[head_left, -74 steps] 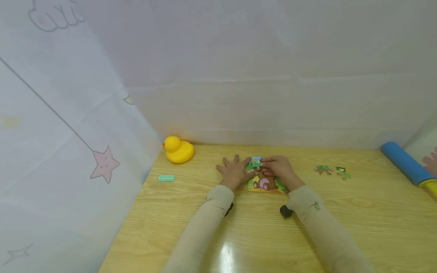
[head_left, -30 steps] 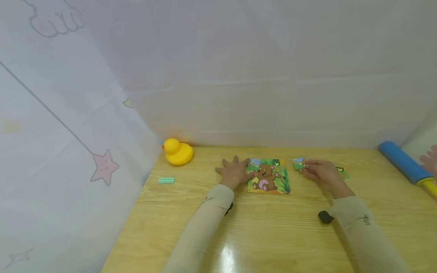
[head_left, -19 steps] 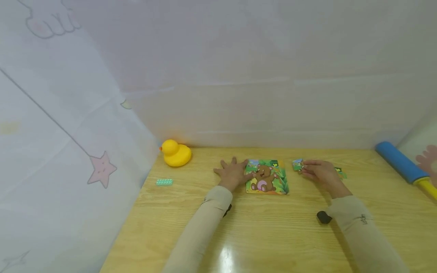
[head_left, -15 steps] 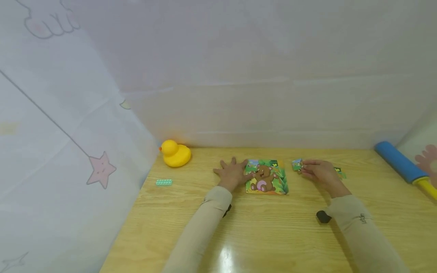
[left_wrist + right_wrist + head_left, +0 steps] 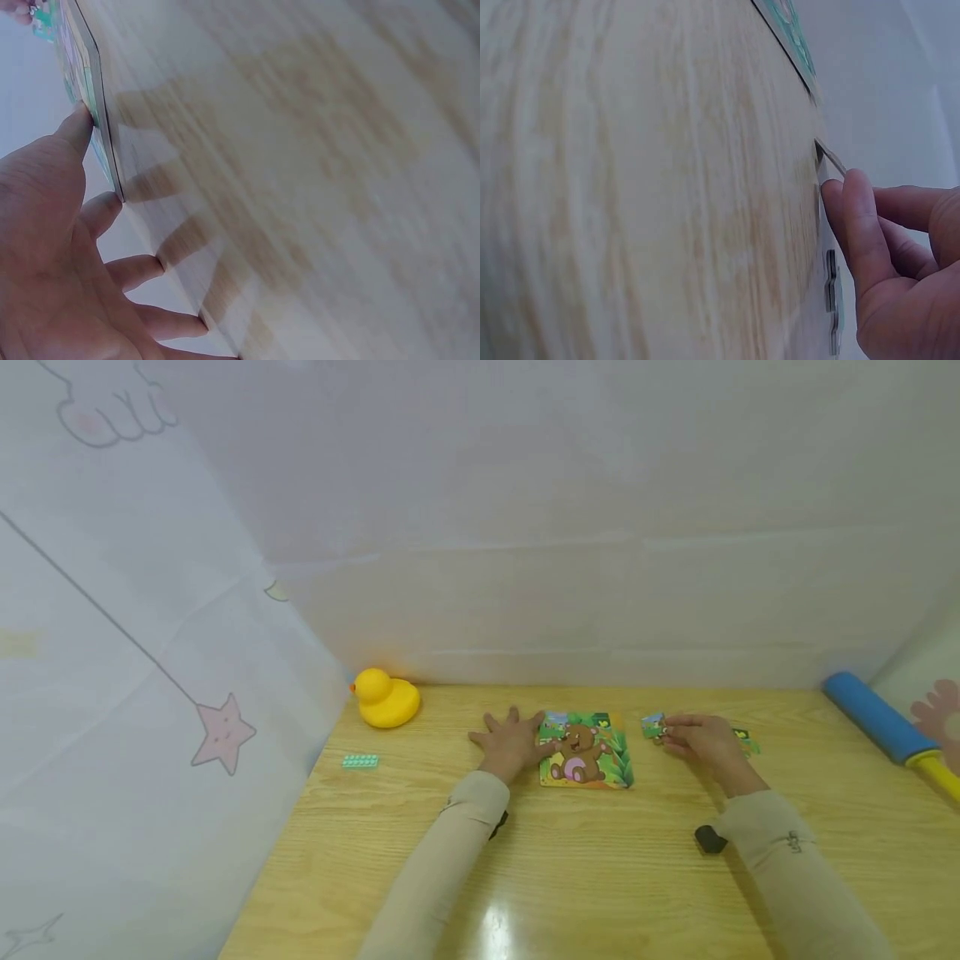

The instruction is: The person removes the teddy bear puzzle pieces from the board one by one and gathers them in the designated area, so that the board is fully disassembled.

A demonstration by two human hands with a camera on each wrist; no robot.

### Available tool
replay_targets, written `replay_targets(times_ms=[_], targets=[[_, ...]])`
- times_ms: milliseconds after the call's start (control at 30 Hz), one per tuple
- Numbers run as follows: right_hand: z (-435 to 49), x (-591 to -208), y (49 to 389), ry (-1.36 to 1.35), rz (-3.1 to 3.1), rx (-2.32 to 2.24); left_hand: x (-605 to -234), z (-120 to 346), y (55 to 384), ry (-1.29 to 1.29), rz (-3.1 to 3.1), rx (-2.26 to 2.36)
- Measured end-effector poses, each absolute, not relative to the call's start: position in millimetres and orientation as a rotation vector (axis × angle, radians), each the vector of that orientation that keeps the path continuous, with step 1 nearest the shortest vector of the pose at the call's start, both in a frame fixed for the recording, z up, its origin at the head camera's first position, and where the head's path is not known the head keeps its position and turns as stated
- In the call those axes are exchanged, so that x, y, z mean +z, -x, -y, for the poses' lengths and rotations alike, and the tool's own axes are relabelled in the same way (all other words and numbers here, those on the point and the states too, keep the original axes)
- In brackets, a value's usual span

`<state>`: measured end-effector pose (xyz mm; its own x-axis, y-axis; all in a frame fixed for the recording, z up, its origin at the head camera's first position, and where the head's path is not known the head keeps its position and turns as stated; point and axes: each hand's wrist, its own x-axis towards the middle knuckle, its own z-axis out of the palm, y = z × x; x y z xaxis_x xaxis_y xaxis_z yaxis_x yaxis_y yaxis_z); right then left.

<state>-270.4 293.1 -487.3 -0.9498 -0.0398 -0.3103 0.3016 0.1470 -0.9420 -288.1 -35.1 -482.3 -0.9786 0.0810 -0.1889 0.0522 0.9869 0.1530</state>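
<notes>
A bear puzzle board (image 5: pixel 588 768) lies flat on the wooden table. My left hand (image 5: pixel 508 745) is spread beside its left edge. In the left wrist view, the thumb (image 5: pixel 77 129) presses on the board's edge and the other fingertips touch the tabletop. My right hand (image 5: pixel 705 743), to the right of the board, pinches a small puzzle piece (image 5: pixel 653 725) with blue and green print. The right wrist view shows this piece tilted, one edge at or close to the table. More puzzle pieces (image 5: pixel 746 741) lie behind the right hand, partly hidden by it.
A yellow rubber duck (image 5: pixel 386 698) sits at the back left, with a mint-green studded block (image 5: pixel 360 761) in front of it. A blue foam tube with a yellow handle (image 5: pixel 877 714) lies at the far right. White printed cloth (image 5: pixel 525 602) stands behind the table.
Since the oldest frame, my right hand has moved right with the puzzle piece, from the board's upper left to the table beside it. My left hand has stayed put. Little differs in the last second.
</notes>
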Motion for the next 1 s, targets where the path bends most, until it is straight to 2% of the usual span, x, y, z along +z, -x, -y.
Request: replay_targets(times_ms=[800, 1000], targets=[[-298, -481, 265, -0.284, -2.323, -1.621, -482, 35, 285, -0.128, -2.964, 0.239], [-298, -477, 265, -0.266, -2.343, -1.698, -481, 35, 288, -0.126, -2.957, 0.228]])
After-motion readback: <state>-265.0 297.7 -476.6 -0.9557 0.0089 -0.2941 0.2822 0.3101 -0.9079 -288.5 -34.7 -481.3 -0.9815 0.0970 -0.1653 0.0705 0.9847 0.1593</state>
